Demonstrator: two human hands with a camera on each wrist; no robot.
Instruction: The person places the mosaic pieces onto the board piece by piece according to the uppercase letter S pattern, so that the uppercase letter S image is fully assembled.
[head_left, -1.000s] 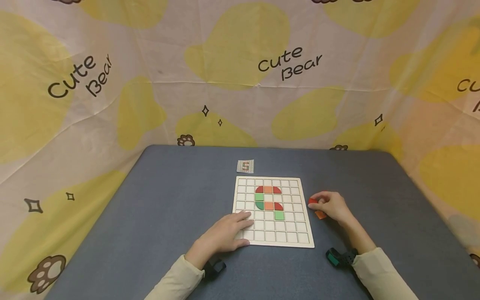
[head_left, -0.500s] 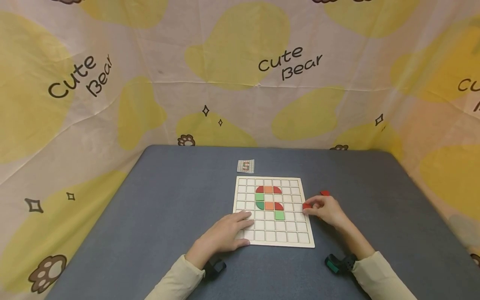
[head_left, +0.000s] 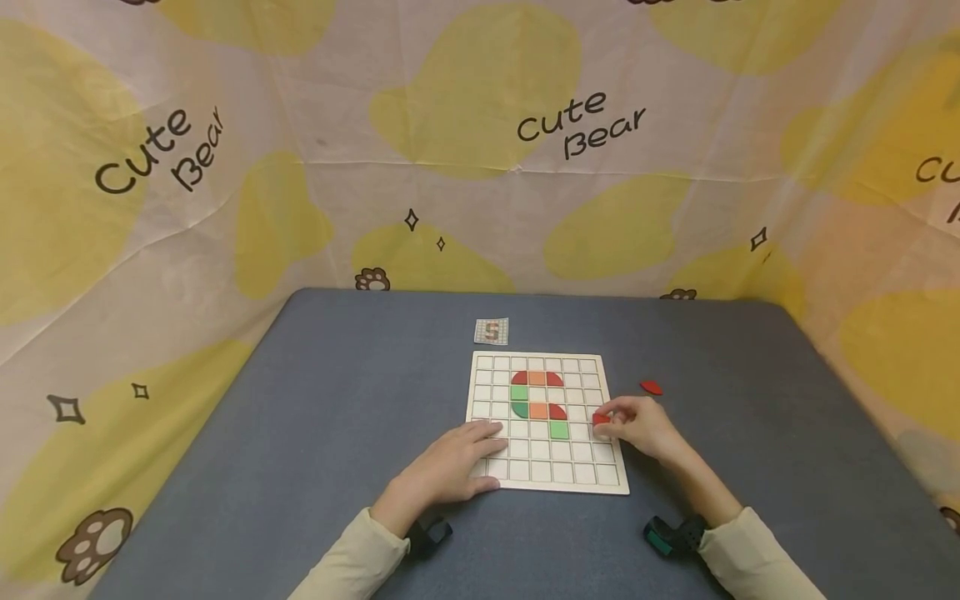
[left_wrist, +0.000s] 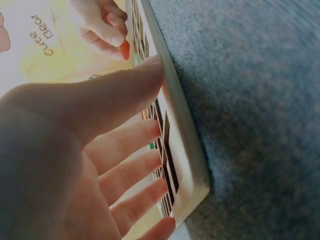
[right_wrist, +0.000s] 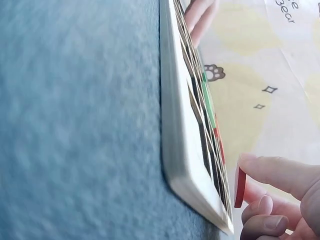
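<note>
A white grid board (head_left: 551, 475) lies on the table, with red, orange and green tiles set in its cells in a curved line. My left hand (head_left: 448, 468) rests on the board's lower left edge with fingers spread straight. In the left wrist view, its fingertips and thumb touch the board's rim. Over the board's right side, my right hand (head_left: 643, 427) pinches a red tile (right_wrist: 240, 187) between thumb and fingers. That tile stands on edge in the right wrist view, apart from the board. Another red piece (head_left: 651, 387) lies on the table right of the board.
Behind the board lies a small card (head_left: 491, 332) printed with an S-like figure on a grid. A blue-grey table (head_left: 337, 375) carries everything. Yellow and white printed cloth (head_left: 465, 125) hangs behind it and at both sides.
From beside the board, my right hand has moved left and toward me over its right columns with the red tile. The red piece on the table came into sight. The left hand stayed put.
</note>
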